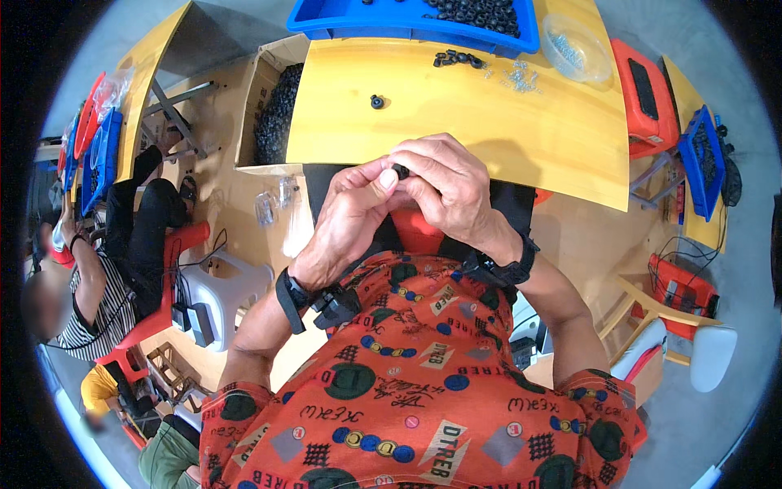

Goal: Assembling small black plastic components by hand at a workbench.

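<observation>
Cardboard box of dark bits (pixel 248 114) at left, yellow table (pixel 334 102) beside it. Small black part (pixel 400 171) at the near table edge, mid-view; looks light, stiff, maybe slick, best pinched by its outer sides. Left hand (pixel 350 204) pinching it, thumb against index, wrist angled inward; right hand (pixel 450 181) gripping from the other side, fingers curled, back of hand up

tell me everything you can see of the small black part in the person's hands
The small black part looks rounded and slightly shiny, perhaps plastic or rubber. It sits among the fingertips of the left hand and right hand, which cover most of it, so its full outline, ends and tilt cannot be told. In the picture it appears by the near edge of the yellow table.
</observation>
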The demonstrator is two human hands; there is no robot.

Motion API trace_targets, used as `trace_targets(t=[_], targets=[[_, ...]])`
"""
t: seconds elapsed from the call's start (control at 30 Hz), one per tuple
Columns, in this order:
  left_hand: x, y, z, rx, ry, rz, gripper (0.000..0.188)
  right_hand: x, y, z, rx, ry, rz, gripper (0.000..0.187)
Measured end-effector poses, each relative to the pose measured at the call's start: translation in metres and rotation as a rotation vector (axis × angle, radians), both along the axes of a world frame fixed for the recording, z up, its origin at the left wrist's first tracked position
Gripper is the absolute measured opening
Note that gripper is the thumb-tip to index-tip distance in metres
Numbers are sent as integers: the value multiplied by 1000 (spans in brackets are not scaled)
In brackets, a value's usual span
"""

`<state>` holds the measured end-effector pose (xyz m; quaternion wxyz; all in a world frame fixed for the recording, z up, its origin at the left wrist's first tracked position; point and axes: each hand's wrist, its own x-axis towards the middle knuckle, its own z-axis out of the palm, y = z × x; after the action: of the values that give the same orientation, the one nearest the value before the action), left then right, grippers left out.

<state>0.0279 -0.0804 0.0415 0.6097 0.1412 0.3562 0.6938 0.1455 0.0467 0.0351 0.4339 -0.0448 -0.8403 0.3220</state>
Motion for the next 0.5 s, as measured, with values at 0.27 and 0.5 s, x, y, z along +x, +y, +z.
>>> trace_targets(t=[0.27, 0.5], targets=[[1, 1, 5, 27, 84, 12, 33, -3, 1, -1, 29, 21, -38, 28], [1, -6, 29, 35, 115, 154, 28, -4, -2, 28, 144, 112, -92, 32]])
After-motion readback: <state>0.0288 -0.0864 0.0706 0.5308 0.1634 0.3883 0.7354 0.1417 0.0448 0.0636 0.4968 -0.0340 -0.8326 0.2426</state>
